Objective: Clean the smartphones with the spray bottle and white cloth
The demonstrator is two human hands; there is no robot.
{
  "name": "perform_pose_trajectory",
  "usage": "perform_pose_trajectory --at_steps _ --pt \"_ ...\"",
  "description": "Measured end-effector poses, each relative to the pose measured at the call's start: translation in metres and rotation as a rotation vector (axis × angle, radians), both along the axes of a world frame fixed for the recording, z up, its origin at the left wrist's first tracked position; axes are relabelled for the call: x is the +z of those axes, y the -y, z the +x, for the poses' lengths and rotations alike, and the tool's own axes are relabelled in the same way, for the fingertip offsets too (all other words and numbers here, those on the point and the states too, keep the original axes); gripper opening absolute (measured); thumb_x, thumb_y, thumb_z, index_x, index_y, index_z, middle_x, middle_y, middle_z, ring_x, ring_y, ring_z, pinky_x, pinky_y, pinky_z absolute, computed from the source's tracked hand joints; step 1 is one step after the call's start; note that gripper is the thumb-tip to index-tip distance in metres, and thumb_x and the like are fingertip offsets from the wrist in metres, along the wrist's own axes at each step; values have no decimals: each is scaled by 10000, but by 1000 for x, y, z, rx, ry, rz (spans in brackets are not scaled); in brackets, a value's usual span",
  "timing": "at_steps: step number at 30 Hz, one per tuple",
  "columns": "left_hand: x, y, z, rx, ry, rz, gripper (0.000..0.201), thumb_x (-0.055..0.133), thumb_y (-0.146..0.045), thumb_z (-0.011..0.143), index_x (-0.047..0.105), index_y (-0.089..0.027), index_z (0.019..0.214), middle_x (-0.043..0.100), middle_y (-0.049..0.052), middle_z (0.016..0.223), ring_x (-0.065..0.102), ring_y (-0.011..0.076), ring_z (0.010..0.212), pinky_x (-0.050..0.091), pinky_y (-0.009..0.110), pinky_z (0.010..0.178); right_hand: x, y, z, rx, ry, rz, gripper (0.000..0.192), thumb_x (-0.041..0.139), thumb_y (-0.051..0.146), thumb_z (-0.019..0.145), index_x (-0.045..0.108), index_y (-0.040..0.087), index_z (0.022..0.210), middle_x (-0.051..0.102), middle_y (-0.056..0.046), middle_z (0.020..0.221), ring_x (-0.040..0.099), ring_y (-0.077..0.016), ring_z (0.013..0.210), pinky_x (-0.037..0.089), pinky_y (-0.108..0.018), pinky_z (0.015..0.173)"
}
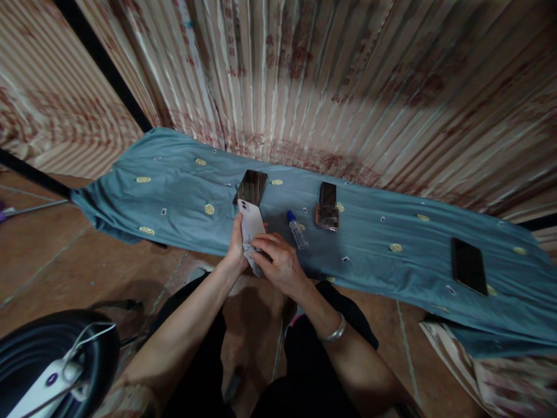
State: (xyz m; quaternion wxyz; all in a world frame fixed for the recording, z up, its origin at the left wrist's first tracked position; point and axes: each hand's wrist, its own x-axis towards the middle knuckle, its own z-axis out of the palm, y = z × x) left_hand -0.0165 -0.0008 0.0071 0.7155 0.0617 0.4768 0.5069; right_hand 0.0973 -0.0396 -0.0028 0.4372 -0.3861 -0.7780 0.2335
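Observation:
A white smartphone [251, 218] is tilted in my left hand [236, 247], its back with the camera lenses facing up. Fingers of that hand wrap around its left edge and underside. With bent fingers, my right hand [278, 260] presses a small grey cloth [254, 261] against the lower part of the phone's back. Just beyond the white phone lies a dark smartphone [252, 187] on the blue cloth cover [187, 197], partly covered from my view. A clear bottle with a blue cap [298, 231] rests to the right of my hands.
Farther right is a small dark phone-like object [328, 203], its lower part pixelated. Another dark smartphone [469, 266] lies near the right end. Behind hangs a striped curtain [278, 75]. On the floor at lower left are a coiled black hose [98, 348] and a white power strip [47, 386].

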Motion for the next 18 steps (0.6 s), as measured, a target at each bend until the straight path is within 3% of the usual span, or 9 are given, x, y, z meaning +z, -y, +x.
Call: perform_pose_trajectory --at_steps 4,11,18 --pt "0 2 4 32 38 -6 586 296 -550 979 679 -107 1016 620 32 573 667 196 619 536 286 600 1 0 -1 15 -60 -54 145 651 221 890 742 243 1001 747 -47 1044 674 -184 1020 535 -328 955" --pt "-1 3 4 73 -34 59 565 313 -549 987 675 -159 795 623 58 611 710 237 808 543 300 676 3 2 -4 -28 -148 -123 130 686 201 836 731 229 955 746 -51 1013 683 -178 933 551 -313 890" --pt "-10 1 3 42 -12 148 543 356 -543 973 646 -175 698 576 14 563 641 155 640 527 255 635 1 -2 -6 -61 -232 -176 109 673 206 827 721 216 924 734 -45 975 683 -169 903 552 -294 861"
